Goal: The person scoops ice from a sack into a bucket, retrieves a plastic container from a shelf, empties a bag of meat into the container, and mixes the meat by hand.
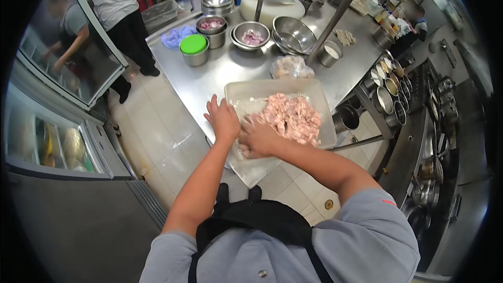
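A translucent plastic tub (326,99) sits at the near corner of the steel table, holding a mound of raw pink meat pieces (293,118), probably chicken. My left hand (223,119) is at the tub's left rim, fingers spread and nothing visible in them. Inside the tub, against its left side, is my right hand (259,135); its fingers are blurred and partly coated with something whitish. Whether those fingers grip anything is hidden. Most of the meat lies to the right of this hand.
Behind the tub are a tied plastic bag (291,67), steel bowls (294,34), a green-lidded container (194,45) and a round white board (272,7) with a cleaver. A fridge (52,147) stands left, a stove line right. Another person (112,0) stands by the open glass door.
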{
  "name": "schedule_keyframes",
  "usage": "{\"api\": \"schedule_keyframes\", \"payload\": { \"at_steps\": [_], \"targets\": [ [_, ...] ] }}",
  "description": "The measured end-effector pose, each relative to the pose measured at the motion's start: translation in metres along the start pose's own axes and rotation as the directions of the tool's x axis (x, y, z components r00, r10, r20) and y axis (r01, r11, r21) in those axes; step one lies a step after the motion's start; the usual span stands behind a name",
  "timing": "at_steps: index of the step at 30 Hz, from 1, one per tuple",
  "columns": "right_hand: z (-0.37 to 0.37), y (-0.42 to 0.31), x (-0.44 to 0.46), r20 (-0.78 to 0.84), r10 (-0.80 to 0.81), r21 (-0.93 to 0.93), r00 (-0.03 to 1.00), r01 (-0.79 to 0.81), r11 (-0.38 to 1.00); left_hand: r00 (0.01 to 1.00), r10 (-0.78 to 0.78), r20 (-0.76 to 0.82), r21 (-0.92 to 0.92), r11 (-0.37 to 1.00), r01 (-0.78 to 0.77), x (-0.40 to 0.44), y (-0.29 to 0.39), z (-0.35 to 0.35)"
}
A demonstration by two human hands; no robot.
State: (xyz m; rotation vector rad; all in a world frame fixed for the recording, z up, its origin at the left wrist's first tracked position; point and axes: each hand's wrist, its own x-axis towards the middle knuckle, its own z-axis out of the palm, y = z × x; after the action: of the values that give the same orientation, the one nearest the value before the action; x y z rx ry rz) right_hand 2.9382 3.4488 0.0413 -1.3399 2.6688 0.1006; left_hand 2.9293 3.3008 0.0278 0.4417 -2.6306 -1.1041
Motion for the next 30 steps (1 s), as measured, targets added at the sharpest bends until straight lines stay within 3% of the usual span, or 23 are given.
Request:
{"api": "schedule_keyframes", "payload": {
  "at_steps": [2,3,7,8,9,11,12,13,15,18,22,24,25,27,29,30],
  "targets": [
    [-0.007,0.019,-0.021,-0.075,-0.046,-0.043,0.996,0.043,0.998,1.0,0.004,0.001,0.025,1.0,-0.004,-0.001,0.0,0.0],
    [-0.012,0.032,-0.026,0.02,0.123,-0.012,0.992,-0.123,0.992,1.0,0.009,-0.007,0.031,0.999,-0.009,-0.002,0.0,0.0],
    [-0.021,0.048,-0.006,0.135,0.371,0.123,0.919,-0.387,0.914,1.0,0.013,-0.001,0.082,0.997,-0.013,-0.002,0.002,-0.001],
    [-0.02,0.046,-0.006,-0.04,0.344,0.128,0.938,-0.336,0.933,1.0,0.001,-0.004,0.072,0.997,-0.001,-0.001,0.002,0.0],
    [-0.025,0.048,0.001,-0.053,0.358,0.126,0.932,-0.35,0.928,1.0,-0.013,-0.002,0.059,0.998,0.013,-0.002,0.004,0.002],
    [-0.028,0.061,0.015,0.142,0.322,0.248,0.936,-0.349,0.904,1.0,0.014,-0.006,0.031,0.999,-0.014,-0.005,0.006,0.0],
    [-0.031,0.062,0.012,-0.103,0.341,0.369,0.934,-0.283,0.885,1.0,0.008,-0.005,0.035,0.999,-0.008,-0.005,0.005,0.001],
    [-0.038,0.069,0.007,-0.112,0.351,0.366,0.93,-0.289,0.884,1.0,0.002,-0.011,0.037,0.999,-0.002,-0.003,0.004,0.002],
    [-0.064,0.084,-0.003,0.144,0.358,0.514,0.923,-0.379,0.77,1.0,0.011,-0.018,0.008,1.0,-0.011,-0.004,0.0,0.005],
    [-0.077,0.094,-0.022,0.039,0.363,0.632,0.931,-0.304,0.713,0.998,0.032,-0.05,-0.05,0.998,-0.034,-0.001,-0.004,0.009],
    [-0.083,0.094,-0.035,-0.015,0.502,0.482,0.865,-0.434,0.761,0.995,0.073,-0.063,-0.066,0.995,-0.077,-0.002,-0.009,0.01],
    [-0.063,0.114,-0.04,0.067,0.258,0.538,0.964,-0.253,0.804,0.992,0.105,-0.074,-0.067,0.992,-0.11,0.002,-0.011,0.013],
    [-0.05,0.128,-0.045,0.072,0.257,0.546,0.964,-0.254,0.799,0.991,0.114,-0.074,-0.067,0.991,-0.119,-0.001,-0.016,0.014],
    [-0.023,0.152,-0.059,0.229,0.279,0.2,0.933,-0.325,0.924,0.99,0.121,-0.071,-0.072,0.989,-0.126,0.002,-0.024,0.02],
    [0.006,0.154,-0.077,0.244,0.486,0.214,0.839,-0.536,0.817,0.987,0.129,-0.091,-0.144,0.979,-0.141,0.003,-0.023,0.025],
    [0.016,0.151,-0.073,0.252,0.544,0.312,0.801,-0.599,0.738,0.988,0.113,-0.101,-0.198,0.971,-0.131,0.0,-0.02,0.025]
  ]
}}
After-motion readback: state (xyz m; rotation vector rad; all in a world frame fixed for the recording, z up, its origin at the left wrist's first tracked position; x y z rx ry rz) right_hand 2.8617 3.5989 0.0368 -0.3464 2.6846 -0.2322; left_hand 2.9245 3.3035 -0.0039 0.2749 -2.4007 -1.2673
